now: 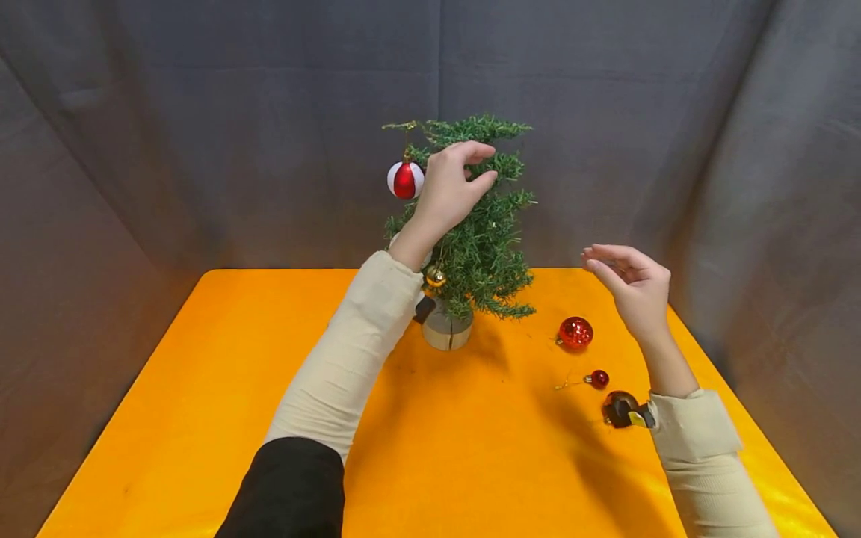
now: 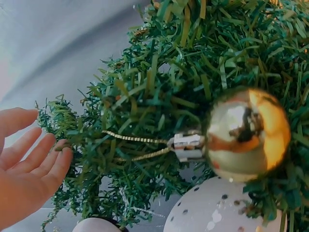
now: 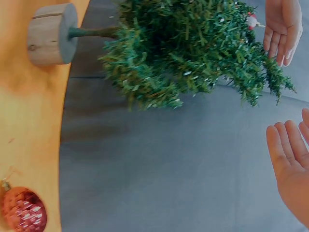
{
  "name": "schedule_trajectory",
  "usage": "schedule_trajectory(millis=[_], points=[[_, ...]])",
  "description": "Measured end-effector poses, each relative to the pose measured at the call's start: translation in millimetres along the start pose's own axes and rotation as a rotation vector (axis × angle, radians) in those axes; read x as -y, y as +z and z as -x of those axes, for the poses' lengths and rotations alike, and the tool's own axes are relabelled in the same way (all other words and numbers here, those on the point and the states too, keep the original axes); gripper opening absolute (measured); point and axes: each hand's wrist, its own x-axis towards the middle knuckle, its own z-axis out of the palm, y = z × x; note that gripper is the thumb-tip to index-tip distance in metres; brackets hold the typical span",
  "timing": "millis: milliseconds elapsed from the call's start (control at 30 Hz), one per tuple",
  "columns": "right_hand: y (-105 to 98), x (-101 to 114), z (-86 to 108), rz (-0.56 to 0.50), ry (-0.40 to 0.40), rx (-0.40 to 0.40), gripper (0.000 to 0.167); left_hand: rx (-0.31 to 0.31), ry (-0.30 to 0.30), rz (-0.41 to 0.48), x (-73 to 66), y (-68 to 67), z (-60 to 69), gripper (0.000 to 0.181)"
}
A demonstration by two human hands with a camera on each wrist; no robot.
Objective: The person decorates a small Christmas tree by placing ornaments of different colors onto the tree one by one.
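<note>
A small green artificial Christmas tree (image 1: 491,239) on a round wooden base (image 1: 447,331) stands in the middle. My left hand (image 1: 452,187) is at its upper part, fingers gently bent and apart from the thumb, holding nothing; in the left wrist view its fingertips are beside a branch. A red-and-white ball (image 1: 405,180) hangs from an upper left branch. Lower on that side is a small gold ball (image 2: 246,135) above a white dotted ball (image 2: 212,208), partly covered. To the tree's right my right hand (image 1: 635,284) is in the air, fingers loosely bent, with nothing in it.
On the orange table (image 1: 222,388), right of the tree, lie a shiny red ball (image 1: 575,333), a small dark red ball (image 1: 600,379) with a gold string, and a dark ball (image 1: 617,409) near the right sleeve. Grey cloth (image 1: 269,149) surrounds the table's back and sides.
</note>
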Motion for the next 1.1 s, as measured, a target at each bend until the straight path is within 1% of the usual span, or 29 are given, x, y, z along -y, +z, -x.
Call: schedule_trajectory(millis=[200, 367, 500, 600, 733, 800, 833, 867, 933, 967, 1000, 1033, 1067, 1100], points=[[-12.8, -9.9, 14.8, -0.08, 0.05, -0.014, 0.018, 0.005, -0.008, -0.009, 2.8, 4.1, -4.2, 0.033], [-21.4, -13.9, 24.5, -0.131, 0.081, -0.045, 0.017, 0.026, -0.029, -0.028, 3.9, 6.4, -7.0, 0.035], [-27.8, -16.9, 31.2, -0.171, 0.099, -0.048, 0.018, 0.032, -0.038, -0.042, 4.8, 7.2, -8.2, 0.035], [-33.0, -16.8, 36.4, -0.181, 0.114, -0.035, 0.02, 0.048, -0.044, -0.054, 5.0, 8.1, -9.2, 0.035], [-36.8, -10.7, 45.1, -0.137, 0.159, -0.02, 0.018, 0.067, -0.043, -0.056, 5.2, 10.3, -10.0, 0.037], [-41.8, -16.0, 52.7, -0.085, 0.184, -0.007, 0.018, 0.073, -0.045, -0.057, 5.2, 11.3, -9.7, 0.037], [-45.7, -21.3, 57.0, -0.085, 0.197, 0.003, 0.019, 0.075, -0.044, -0.057, 5.2, 11.9, -9.5, 0.038], [-53.8, -36.2, 63.2, -0.091, 0.196, 0.015, 0.019, 0.076, -0.045, -0.059, 5.3, 12.4, -9.4, 0.038], [-74.2, -72.9, 77.5, -0.038, 0.198, 0.043, 0.022, 0.075, -0.044, -0.062, 5.6, 13.3, -9.1, 0.037], [-81.9, -83.4, 82.8, -0.05, 0.211, 0.056, 0.024, 0.075, -0.047, -0.061, 5.8, 13.7, -9.1, 0.038], [-93.1, -103.9, 90.4, -0.037, 0.212, 0.062, 0.025, 0.073, -0.044, -0.063, 5.9, 13.8, -9.0, 0.037], [-103.9, -123.3, 97.7, -0.007, 0.215, 0.068, 0.027, 0.072, -0.045, -0.062, 6.2, 14.0, -9.2, 0.037], [-114.1, -142.0, 105.2, 0.046, 0.218, 0.069, 0.028, 0.072, -0.046, -0.061, 6.5, 14.0, -9.3, 0.037], [-120.6, -152.4, 110.9, 0.103, 0.235, 0.069, 0.029, 0.072, -0.047, -0.058, 6.7, 14.0, -9.2, 0.037]])
